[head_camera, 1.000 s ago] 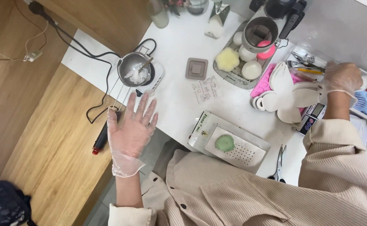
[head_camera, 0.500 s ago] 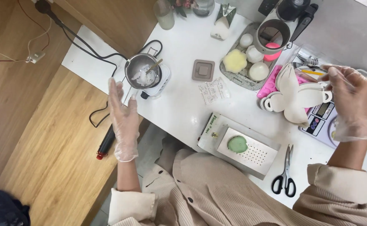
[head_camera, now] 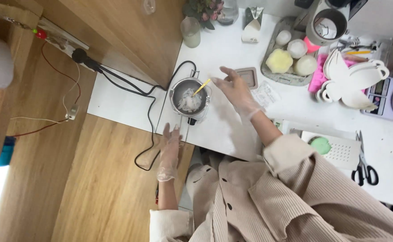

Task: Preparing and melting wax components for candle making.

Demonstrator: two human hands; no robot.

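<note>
A small metal pot (head_camera: 189, 99) of white flakes stands on a little hot plate at the white table's left edge. A yellow stick (head_camera: 201, 88) leans in it. My right hand (head_camera: 236, 88), in a clear glove, reaches across with its fingers spread, the fingertips just beside the stick's upper end; it holds nothing that I can see. My gloved left hand (head_camera: 169, 151) hovers flat at the table's front edge, next to the pot's wire handle (head_camera: 185, 133), fingers apart and empty.
A black cord (head_camera: 149, 118) loops off the table's left side to a plug. Behind my right hand is a grey square mould (head_camera: 250, 77). A tray of round and flower-shaped pieces (head_camera: 280, 61), white butterfly shapes (head_camera: 353, 85), a scale (head_camera: 384, 101), scissors (head_camera: 363, 166) and a green heart (head_camera: 321, 144) lie to the right.
My right hand has swung from the butterfly shapes at the right over to the pot. My left hand dropped to the pot's handle. The view shifted left.
</note>
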